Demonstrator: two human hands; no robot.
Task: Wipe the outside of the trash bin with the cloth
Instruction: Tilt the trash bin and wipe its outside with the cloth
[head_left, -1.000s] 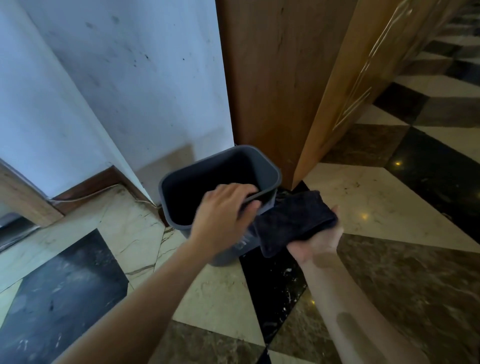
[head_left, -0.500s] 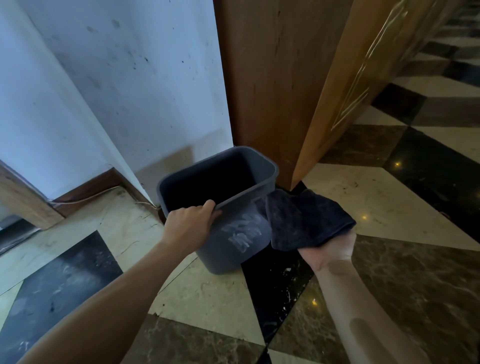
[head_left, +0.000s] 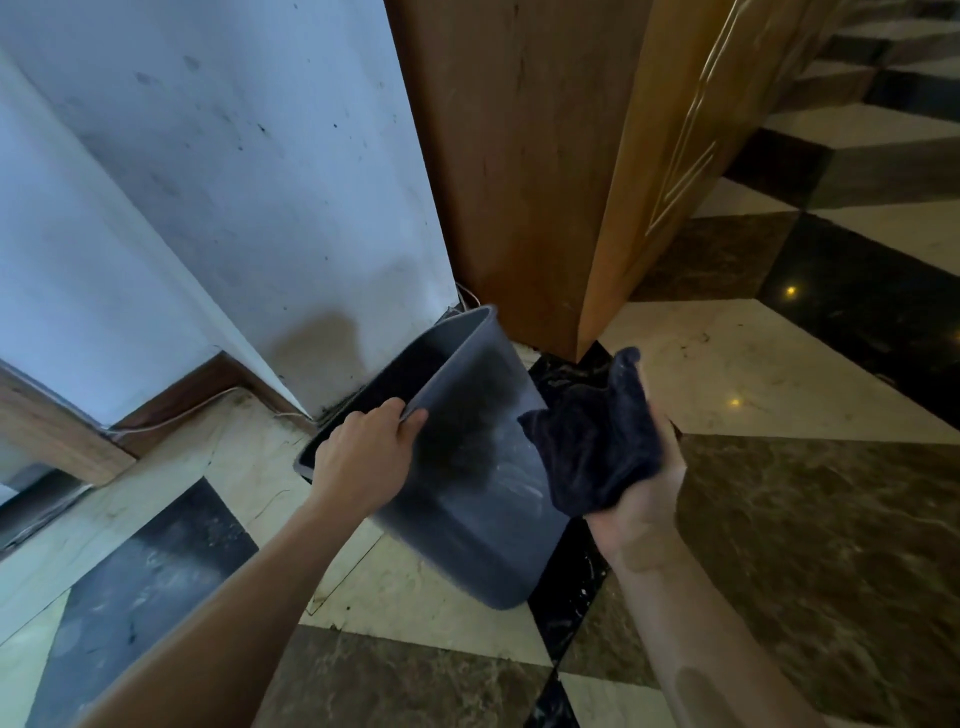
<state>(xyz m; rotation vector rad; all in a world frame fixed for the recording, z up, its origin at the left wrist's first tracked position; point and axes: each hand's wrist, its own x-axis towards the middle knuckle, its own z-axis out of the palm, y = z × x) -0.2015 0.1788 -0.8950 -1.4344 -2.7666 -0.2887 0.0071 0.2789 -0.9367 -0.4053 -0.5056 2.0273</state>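
Observation:
The grey plastic trash bin (head_left: 467, 499) is lifted and tipped away from me, its mouth facing the wall and its dusty side wall turned up. My left hand (head_left: 363, 457) grips the bin's rim, fingers curled over the edge. My right hand (head_left: 644, 499) holds a dark navy cloth (head_left: 597, 441) bunched in the palm, its left edge against the bin's right side. The bin's bottom end points toward me, above the floor.
A white scuffed wall (head_left: 234, 208) and a wooden cabinet corner (head_left: 519, 182) stand close behind the bin. A thin cable (head_left: 171, 418) runs along the wooden skirting. Polished marble floor tiles (head_left: 805, 545) in cream, brown and black spread to the right and front.
The bin has been lifted off the floor and tipped over toward the wall, exposing its side. My left hand stayed on the rim. The cloth hand moved slightly right and up alongside it.

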